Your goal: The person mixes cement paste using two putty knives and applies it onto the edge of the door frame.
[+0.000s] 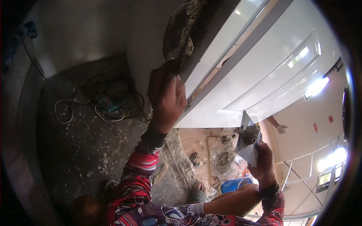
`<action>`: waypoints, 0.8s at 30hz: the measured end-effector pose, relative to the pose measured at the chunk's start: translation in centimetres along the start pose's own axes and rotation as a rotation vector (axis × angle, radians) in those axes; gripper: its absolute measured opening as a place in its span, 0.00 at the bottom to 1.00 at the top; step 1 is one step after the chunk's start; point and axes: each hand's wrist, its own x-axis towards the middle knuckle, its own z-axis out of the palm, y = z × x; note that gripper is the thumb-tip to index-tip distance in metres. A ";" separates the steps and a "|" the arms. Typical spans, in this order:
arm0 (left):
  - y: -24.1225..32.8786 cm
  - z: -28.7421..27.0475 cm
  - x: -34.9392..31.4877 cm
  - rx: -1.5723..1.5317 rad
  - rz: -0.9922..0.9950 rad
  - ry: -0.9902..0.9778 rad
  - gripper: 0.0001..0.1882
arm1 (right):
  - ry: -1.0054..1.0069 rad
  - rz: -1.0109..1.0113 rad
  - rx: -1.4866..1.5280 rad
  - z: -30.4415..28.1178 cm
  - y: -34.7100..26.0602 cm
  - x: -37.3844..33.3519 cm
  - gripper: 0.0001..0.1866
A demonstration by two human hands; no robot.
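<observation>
My left hand [166,96] is raised to the edge of the white door frame [213,49], with its fingers curled against the joint beside the wall. What those fingers hold, if anything, is hidden in shadow. Above them, rough grey mortar [184,37] fills a broken strip along the frame. Lower on the right, my right hand [262,164] is closed on a flat, shiny metal plate [247,152], held tilted. A lump of wet mortar [250,135] lies on the plate. The white panelled door [271,71] stands just beyond it.
A green corded power tool [111,102] lies on the spattered floor at left, its pale cable looped. Beyond the door shows another person's hand [281,129]. Below are a board with mortar heaps [225,162] and a blue container [233,184]. Metal scaffolding [301,177] stands at right.
</observation>
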 end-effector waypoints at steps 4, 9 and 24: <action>0.5 1.1 0.1 0.109 -0.004 0.003 0.26 | -0.008 -0.022 0.004 -0.3 0.8 -0.3 0.28; 1.0 3.3 -0.2 0.100 -0.024 0.036 0.26 | -0.046 -0.049 0.066 -0.6 0.3 -0.2 0.24; 0.9 4.2 0.1 0.157 -0.122 -0.132 0.22 | 0.042 -0.070 -0.049 -0.5 0.2 0.0 0.26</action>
